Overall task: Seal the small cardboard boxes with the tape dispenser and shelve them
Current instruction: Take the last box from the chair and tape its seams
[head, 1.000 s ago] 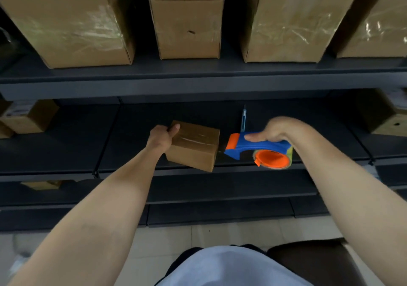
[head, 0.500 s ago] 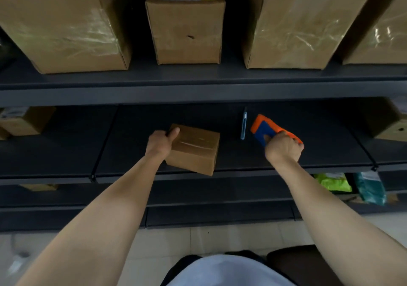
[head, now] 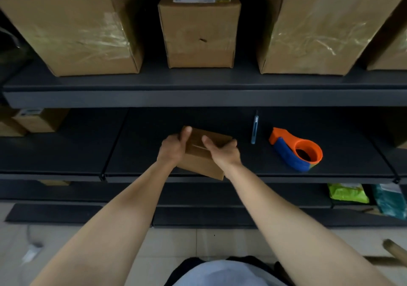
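The left hand [head: 174,148] and right hand [head: 222,151] grip the box [head: 199,165] at nine and three o'clock. The dispenser [head: 295,151] lies on the shelf [head: 143,149] farther toward three (blue tool [head: 254,129] between).

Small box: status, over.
Left hand and right hand both grip small box. Tape dispenser lies on shelf, untouched. Nothing blocking.

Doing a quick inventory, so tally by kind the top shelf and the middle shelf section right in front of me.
Top-shelf cardboard boxes: 4
Small cardboard box, gripped by left hand and right hand: 1
Tape dispenser: 1
Slim blue cutter: 1
Total: 7
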{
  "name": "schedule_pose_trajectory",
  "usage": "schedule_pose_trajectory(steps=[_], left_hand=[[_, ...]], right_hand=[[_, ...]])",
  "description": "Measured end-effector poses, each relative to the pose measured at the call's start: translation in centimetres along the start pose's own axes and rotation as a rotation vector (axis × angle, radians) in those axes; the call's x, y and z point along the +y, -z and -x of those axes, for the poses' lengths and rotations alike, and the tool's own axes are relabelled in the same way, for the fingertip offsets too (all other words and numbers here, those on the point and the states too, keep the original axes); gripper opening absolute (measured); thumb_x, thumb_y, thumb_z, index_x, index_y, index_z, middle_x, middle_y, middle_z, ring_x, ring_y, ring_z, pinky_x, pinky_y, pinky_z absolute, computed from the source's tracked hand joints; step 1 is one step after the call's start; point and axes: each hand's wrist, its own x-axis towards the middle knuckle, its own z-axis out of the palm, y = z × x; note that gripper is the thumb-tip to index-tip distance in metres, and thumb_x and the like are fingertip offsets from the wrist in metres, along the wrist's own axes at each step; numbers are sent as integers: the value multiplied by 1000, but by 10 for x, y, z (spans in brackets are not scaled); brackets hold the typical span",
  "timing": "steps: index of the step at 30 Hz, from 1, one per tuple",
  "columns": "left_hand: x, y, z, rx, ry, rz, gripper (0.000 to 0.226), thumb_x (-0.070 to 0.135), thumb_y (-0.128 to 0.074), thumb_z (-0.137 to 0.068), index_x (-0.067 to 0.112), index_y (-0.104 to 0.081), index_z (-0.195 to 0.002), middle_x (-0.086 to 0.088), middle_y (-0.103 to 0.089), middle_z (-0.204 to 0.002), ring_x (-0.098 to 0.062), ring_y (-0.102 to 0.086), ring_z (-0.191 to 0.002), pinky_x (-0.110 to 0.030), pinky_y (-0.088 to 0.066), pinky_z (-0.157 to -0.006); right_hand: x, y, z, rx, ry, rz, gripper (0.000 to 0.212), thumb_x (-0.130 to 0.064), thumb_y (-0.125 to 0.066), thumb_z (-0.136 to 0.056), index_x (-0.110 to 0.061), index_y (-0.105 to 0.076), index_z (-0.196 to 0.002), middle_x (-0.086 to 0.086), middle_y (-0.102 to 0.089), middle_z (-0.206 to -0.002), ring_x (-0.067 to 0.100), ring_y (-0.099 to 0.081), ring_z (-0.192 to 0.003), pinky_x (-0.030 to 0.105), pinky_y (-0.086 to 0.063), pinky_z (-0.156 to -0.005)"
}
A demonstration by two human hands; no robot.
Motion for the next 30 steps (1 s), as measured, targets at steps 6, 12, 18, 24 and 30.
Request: schedule_pose_trajectory(steps=[6,12,18,24,30], left_hand=[[1,-6,-3,-35,55,-32,81,72,-60,-73,12,-50,-126,-7,-60,-116,-25,-59,-103,-35,-52,-80],[-10,-2,-3,-61,15,177,45,60,-54,-86,18,-61,-99,-2,-65,-94,-17,-61,-86,-29,-49,-71],[-9,-2,-1,-57,25,214,41,55,-45,-93,17,-57,-102,1,-60,-91,-17,-57,-84,-30,-45,-72],[-9,3,-1,-108,70,207,65,56,-31,-97,6,-44,-138,-13,-54,-130,-27,-54,-116,-35,-43,-95],[-15,2,-1,-133,26,445,42,44,-48,-96,18,-45,-129,-9,-54,-128,-25,-53,-114,-43,-42,-104]], right_hand=[[7,-7,-12,40,37,-100,67,-46,-64,-86,-14,-32,-135,9,-52,-129,27,-55,-115,29,-45,-79],[19,4,-23,-17,86,-231,36,-37,-60,-91,-20,-49,-120,4,-60,-120,24,-58,-110,39,-49,-96],[27,13,-27,-89,54,-293,60,-40,-55,-94,-17,-35,-146,3,-53,-135,22,-54,-118,38,-44,-102],[28,18,-28,-212,-53,-448,57,-36,-62,-90,-22,-38,-141,5,-58,-122,26,-57,-109,47,-48,-95],[38,31,-23,-371,-111,-667,97,-43,-88,-54,-19,-45,-137,10,-65,-122,27,-62,-111,43,-50,-92]])
